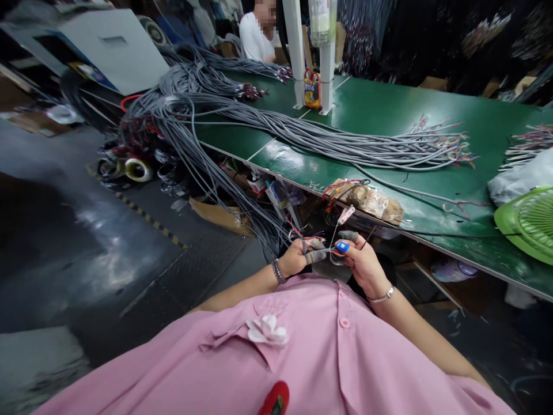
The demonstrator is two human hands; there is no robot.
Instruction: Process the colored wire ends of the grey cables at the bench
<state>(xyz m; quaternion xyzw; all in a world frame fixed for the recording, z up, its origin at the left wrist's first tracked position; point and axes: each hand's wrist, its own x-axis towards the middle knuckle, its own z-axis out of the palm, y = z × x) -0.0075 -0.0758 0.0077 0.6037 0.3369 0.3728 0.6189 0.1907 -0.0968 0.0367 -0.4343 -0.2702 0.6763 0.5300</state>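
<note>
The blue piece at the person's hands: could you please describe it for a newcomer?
Below the near edge of the green table, find the right hand above the pink shirt. The blue piece sits at its thumb tip, the only blue among grey-capped fingers and red wires.

My pink shirt (302, 346) bears a white fabric flower (266, 330), lower centre; bracelets (277, 271) at left hand (297, 257) and right hand (366, 264); grey finger cots (317, 257), one blue cot (341, 247).

A long green table (389, 109) was seen under bright light, and a large bundle of grey cables (328, 141) was laid across it. Two white posts (295, 57) were fixed on it. The dark floor (64, 242) was marked with yellow-black tape (147, 216).
</note>
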